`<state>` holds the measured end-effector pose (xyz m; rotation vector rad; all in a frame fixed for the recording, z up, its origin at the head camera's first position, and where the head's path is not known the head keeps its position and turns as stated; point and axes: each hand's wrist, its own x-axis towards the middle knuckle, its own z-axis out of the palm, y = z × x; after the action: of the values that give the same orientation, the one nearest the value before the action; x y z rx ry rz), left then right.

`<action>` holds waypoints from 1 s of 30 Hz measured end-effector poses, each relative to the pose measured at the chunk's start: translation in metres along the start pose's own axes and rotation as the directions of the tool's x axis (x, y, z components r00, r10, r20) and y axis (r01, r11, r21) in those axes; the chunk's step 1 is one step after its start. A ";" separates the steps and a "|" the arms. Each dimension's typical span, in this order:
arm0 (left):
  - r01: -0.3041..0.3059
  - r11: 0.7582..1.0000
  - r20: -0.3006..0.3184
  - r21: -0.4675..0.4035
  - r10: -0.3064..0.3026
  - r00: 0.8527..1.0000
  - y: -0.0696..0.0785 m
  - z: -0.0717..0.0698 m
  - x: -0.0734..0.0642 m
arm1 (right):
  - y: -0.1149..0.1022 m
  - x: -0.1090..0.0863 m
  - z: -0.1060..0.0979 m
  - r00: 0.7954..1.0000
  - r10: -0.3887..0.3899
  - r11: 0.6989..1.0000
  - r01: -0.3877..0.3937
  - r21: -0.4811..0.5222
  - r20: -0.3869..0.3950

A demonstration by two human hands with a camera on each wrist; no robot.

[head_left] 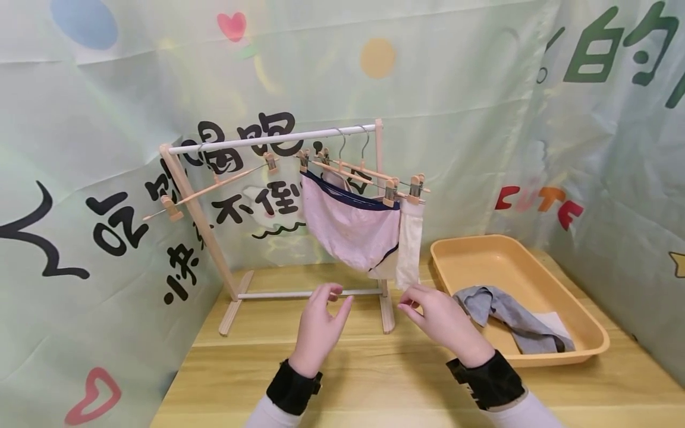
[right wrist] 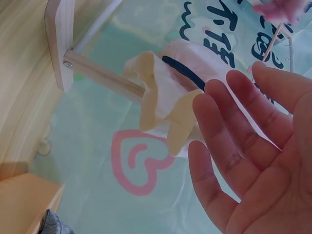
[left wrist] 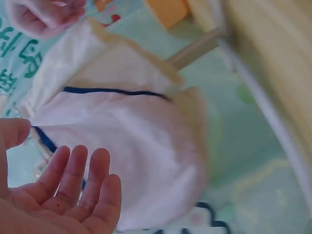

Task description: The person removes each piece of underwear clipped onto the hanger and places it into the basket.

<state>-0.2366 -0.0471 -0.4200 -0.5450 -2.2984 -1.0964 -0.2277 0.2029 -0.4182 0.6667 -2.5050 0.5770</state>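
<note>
Pink underpants (head_left: 350,223) with navy trim hang from a clip hanger (head_left: 348,173) on the small wooden rack. Beside them a cream-white cloth (head_left: 409,244) hangs from the hanger behind, partly hidden. My left hand (head_left: 321,327) is held in front of the rack below the underpants, fingers loosely bent and holding nothing. Just under the lower end of the white cloth is my right hand (head_left: 446,321), its thumb near the fingertips. In the right wrist view the right hand's fingers (right wrist: 217,114) are relaxed, with no cloth between them and the thumb.
A yellow-orange tray (head_left: 495,252) stands at the right, with a grey garment (head_left: 514,318) and a white piece (head_left: 553,327) in it. Another clip hanger (head_left: 214,189) hangs bare at the rack's left. The rack (head_left: 206,238) stands on a wooden table (head_left: 369,380) before a printed cloth backdrop.
</note>
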 end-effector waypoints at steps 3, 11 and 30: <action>-0.058 0.998 -0.016 -0.021 0.057 0.998 0.016 -0.004 0.019 | 0.000 -0.001 -0.001 1.000 0.011 1.000 -0.011 0.000 -0.001; -0.174 0.982 -0.054 -0.078 0.170 0.984 0.070 -0.018 0.079 | 0.002 -0.004 0.000 0.999 0.001 1.000 -0.002 -0.022 -0.036; -0.154 0.988 -0.028 -0.025 0.153 0.988 0.122 -0.030 0.162 | -0.002 -0.002 0.003 1.000 -0.011 1.000 0.011 -0.006 -0.016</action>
<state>-0.2857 0.0220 -0.2330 -0.7017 -2.1826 -1.0548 -0.2259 0.2001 -0.4215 0.6708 -2.4859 0.5684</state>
